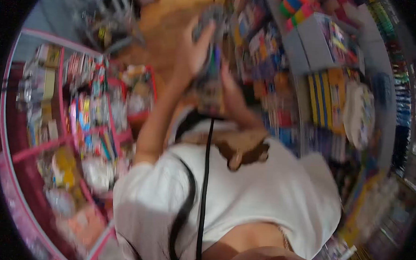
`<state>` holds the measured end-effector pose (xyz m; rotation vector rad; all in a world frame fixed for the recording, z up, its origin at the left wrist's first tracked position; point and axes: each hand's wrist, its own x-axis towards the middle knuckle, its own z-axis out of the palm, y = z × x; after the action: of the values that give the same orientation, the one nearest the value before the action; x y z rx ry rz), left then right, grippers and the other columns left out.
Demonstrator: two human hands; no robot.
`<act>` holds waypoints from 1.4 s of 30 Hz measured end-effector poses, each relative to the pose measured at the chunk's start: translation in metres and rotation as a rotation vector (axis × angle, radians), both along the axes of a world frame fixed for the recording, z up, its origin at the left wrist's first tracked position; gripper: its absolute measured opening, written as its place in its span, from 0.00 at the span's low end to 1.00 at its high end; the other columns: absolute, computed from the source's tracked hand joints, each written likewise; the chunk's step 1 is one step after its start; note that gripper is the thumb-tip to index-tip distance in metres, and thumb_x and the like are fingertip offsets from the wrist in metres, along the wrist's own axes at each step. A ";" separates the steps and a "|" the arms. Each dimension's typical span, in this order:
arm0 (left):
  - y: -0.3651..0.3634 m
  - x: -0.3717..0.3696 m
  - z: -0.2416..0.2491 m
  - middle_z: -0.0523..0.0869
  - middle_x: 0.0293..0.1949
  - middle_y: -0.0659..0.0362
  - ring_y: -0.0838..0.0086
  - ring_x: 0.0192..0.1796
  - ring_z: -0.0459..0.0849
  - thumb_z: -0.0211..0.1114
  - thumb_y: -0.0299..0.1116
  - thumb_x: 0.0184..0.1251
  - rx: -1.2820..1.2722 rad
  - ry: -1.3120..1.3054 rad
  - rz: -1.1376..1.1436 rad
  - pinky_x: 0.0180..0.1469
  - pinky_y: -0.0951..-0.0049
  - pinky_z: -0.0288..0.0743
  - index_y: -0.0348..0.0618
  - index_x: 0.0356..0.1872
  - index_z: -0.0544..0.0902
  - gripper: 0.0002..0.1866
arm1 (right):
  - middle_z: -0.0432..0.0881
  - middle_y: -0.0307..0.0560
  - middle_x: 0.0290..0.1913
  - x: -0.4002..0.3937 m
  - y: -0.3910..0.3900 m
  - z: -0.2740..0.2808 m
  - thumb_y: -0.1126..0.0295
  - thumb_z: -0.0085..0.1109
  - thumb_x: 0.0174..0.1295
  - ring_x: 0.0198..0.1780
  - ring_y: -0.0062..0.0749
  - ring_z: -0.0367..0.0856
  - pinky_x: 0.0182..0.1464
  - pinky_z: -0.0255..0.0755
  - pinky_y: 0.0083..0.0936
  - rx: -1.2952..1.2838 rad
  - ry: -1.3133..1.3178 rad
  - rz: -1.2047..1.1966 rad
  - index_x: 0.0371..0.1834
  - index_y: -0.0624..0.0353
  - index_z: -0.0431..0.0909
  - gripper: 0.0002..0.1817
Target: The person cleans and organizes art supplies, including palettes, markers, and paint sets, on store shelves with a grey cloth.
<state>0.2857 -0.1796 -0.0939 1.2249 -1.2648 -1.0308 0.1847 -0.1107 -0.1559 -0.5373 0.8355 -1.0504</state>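
My left hand (198, 50) is closed around the upper part of a long, greyish, shiny packet (212, 53) with a thin blue, green and purple streak. Its thumb lies across the packet's face. Along the lower right edge of the same packet, my right hand (229, 84) grips it, with most of its fingers hidden behind it. Motion blur smears both hands and the packet, so its contents cannot be made out. The packet is held out in front of my white shirt (256, 192), above the floor.
To the left stands a pink-edged display unit (35, 150) with compartments full of small packaged goods. Shelves on the right hold books, boxes and a white box (309, 46). A grey metal stand (115, 19) is at the upper left, on the wooden floor (171, 7).
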 end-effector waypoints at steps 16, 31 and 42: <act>-0.143 -0.049 -0.095 0.79 0.49 0.52 0.68 0.52 0.76 0.54 0.34 0.64 0.120 0.171 -0.551 0.56 0.70 0.66 0.33 0.53 0.73 0.19 | 0.49 0.47 0.71 0.015 -0.108 -0.053 0.56 0.42 0.67 0.71 0.33 0.43 0.70 0.35 0.28 -0.361 0.258 -0.588 0.70 0.63 0.46 0.34; -0.133 -0.068 -0.080 0.74 0.57 0.50 0.70 0.59 0.70 0.54 0.34 0.65 0.087 0.243 -1.299 0.61 0.72 0.60 0.35 0.58 0.69 0.22 | 0.46 0.41 0.72 0.064 -0.103 -0.048 0.53 0.36 0.68 0.72 0.36 0.44 0.70 0.40 0.31 -0.405 0.356 -1.286 0.72 0.51 0.40 0.33; -0.050 -0.055 -0.062 0.66 0.63 0.51 0.56 0.69 0.57 0.53 0.32 0.62 -0.627 0.345 -1.595 0.68 0.58 0.46 0.44 0.57 0.72 0.20 | 0.57 0.45 0.67 0.032 -0.033 -0.036 0.51 0.35 0.68 0.68 0.40 0.55 0.67 0.51 0.38 -0.828 0.050 -1.463 0.69 0.53 0.50 0.30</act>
<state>0.2304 -0.2300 -0.1555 -0.6805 -1.9995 -1.5596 0.2171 -0.1441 -0.1920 -0.6005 0.7572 -2.7997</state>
